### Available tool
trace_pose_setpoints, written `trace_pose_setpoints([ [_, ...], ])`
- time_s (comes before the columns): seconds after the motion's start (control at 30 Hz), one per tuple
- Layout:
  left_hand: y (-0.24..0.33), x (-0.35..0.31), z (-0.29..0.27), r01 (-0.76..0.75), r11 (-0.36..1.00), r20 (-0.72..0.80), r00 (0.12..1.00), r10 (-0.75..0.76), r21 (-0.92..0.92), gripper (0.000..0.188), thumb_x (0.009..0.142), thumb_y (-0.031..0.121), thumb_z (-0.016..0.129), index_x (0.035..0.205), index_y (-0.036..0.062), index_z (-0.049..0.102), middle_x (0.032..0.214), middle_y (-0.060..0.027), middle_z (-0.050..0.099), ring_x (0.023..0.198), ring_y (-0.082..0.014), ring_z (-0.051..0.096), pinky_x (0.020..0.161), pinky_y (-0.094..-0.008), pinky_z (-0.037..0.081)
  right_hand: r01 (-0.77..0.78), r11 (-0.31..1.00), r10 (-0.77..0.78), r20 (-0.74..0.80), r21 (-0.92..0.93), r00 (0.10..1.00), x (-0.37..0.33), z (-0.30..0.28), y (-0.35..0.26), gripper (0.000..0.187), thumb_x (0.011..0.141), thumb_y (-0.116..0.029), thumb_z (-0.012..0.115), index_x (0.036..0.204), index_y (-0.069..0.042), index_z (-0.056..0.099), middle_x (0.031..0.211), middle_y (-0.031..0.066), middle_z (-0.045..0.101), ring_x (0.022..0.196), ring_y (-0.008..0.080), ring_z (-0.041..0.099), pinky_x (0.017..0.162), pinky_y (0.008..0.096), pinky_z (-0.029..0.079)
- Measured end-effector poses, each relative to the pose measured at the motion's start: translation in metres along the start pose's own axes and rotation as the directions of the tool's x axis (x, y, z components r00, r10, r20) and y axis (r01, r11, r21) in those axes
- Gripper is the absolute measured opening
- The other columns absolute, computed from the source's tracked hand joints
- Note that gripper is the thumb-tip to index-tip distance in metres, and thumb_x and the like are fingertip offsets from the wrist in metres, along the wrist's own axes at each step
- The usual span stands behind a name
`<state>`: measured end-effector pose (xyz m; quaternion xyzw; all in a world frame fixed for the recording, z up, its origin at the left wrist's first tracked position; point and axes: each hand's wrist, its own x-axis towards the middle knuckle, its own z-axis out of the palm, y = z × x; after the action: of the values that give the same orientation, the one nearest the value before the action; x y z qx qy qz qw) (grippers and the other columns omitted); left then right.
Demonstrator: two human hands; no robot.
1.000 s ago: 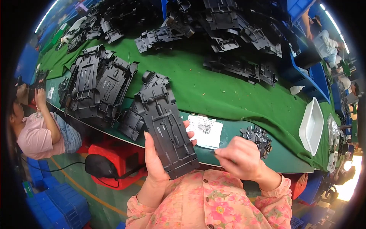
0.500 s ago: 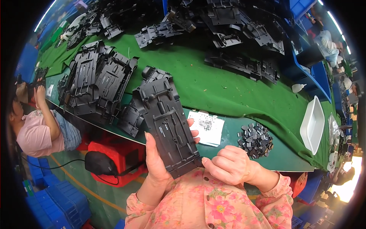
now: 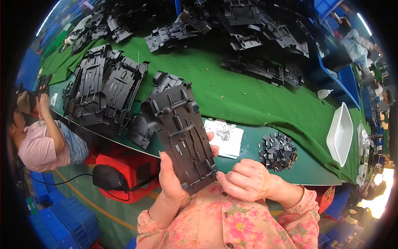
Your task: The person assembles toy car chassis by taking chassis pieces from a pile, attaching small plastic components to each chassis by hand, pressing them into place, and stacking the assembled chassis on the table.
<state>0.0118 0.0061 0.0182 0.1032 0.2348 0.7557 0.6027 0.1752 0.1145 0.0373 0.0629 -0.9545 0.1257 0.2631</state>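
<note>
A long black plastic toy-car chassis point(image 3: 182, 139) is tilted in front of my chest, its moulded ribs and axle mounts facing up. My left hand point(image 3: 171, 180) grips it from beneath, thumb along the left edge and fingertips showing past the right edge. Against the lower right corner of the chassis is my right hand point(image 3: 246, 180), its fingers curled into a pinch. Whatever sits in that pinch is hidden. To the right of the chassis, a heap of small black plastic pieces point(image 3: 278, 151) lies on the green table point(image 3: 248, 159).
Stacked black chassis point(image 3: 105, 87) stand at the left, with more piled at the back point(image 3: 244, 25). Beyond my hands lies a printed sheet point(image 3: 226, 139). A white tray point(image 3: 340, 135) rests at the right on green cloth point(image 3: 219, 95). A co-worker point(image 3: 45, 141) sits at far left.
The chassis has turned slightly in my left hand, its upper end shifting left. My right hand has moved a little left with the corner, staying closed.
</note>
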Motion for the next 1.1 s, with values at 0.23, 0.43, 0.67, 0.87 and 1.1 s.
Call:
trace_pose_setpoints([
  [0.23, -0.003, -0.001, -0.005, -0.122, 0.989, 0.013, 0.992, 0.122, 0.082, 0.091, 0.083, 0.071, 0.038, 0.139, 0.0008, 0.025, 0.132, -0.0232, 0.042, 0.108, -0.0323, 0.055, 0.082, -0.0425, 0.053, -0.054, 0.998, 0.054, -0.017, 0.026, 0.998, 0.0, 0.001, -0.003, 0.024, 0.065, -0.005, 0.067, 0.089, 0.0, 0.064, 0.067, -0.0011, 0.049, 0.054, 0.0115, 0.045, 0.045, 0.0256, 0.034],
  [0.43, -0.003, -0.004, -0.007, -0.264, 0.906, 0.093, 0.964, 0.247, 0.332, 0.095, 0.08, 0.078, 0.027, 0.132, -0.0009, 0.035, 0.12, -0.0215, 0.053, 0.095, -0.0317, 0.06, 0.082, -0.0479, 0.049, -0.702, -0.094, 0.704, 0.546, 0.706, 0.454, -0.007, -0.007, -0.028, 0.018, 0.089, -0.018, 0.061, 0.094, -0.001, 0.063, 0.075, 0.0055, 0.063, 0.061, 0.0078, 0.056, 0.049, 0.0258, 0.045],
  [0.67, -0.006, -0.007, -0.006, -0.285, 0.902, 0.282, 0.939, 0.196, 0.325, 0.087, 0.081, 0.077, 0.024, 0.129, 0.0067, 0.042, 0.12, -0.0175, 0.053, 0.095, -0.0311, 0.056, 0.089, -0.054, 0.04, -0.534, -0.536, 0.584, 0.744, 0.654, 0.326, -0.002, 0.001, -0.03, 0.014, 0.092, -0.015, 0.057, 0.086, -0.004, 0.062, 0.066, -0.0018, 0.055, 0.054, 0.0026, 0.045, 0.047, 0.0185, 0.036],
  [0.87, -0.01, -0.007, -0.003, -0.271, 0.888, 0.279, 0.945, 0.172, 0.371, 0.091, 0.079, 0.08, 0.024, 0.128, 0.0051, 0.044, 0.116, -0.0166, 0.056, 0.091, -0.03, 0.057, 0.087, -0.0539, 0.041, -0.529, -0.526, 0.592, 0.734, 0.665, 0.333, -0.005, -0.003, -0.031, 0.018, 0.091, -0.019, 0.057, 0.089, -0.002, 0.061, 0.069, -0.0017, 0.055, 0.058, 0.0038, 0.047, 0.048, 0.0191, 0.036],
  [1.1, -0.007, 0.0, 0.001, -0.264, 0.96, -0.036, 0.963, 0.268, 0.097, 0.087, 0.086, 0.071, 0.026, 0.137, 0.001, 0.031, 0.124, -0.0213, 0.051, 0.097, -0.0339, 0.058, 0.085, -0.0486, 0.047, -0.719, 0.293, 0.743, 0.323, 0.63, 0.586, -0.029, -0.023, -0.015, 0.013, 0.086, -0.009, 0.062, 0.093, 0.002, 0.066, 0.082, 0.0085, 0.066, 0.074, 0.0139, 0.063, 0.064, 0.0284, 0.05],
])
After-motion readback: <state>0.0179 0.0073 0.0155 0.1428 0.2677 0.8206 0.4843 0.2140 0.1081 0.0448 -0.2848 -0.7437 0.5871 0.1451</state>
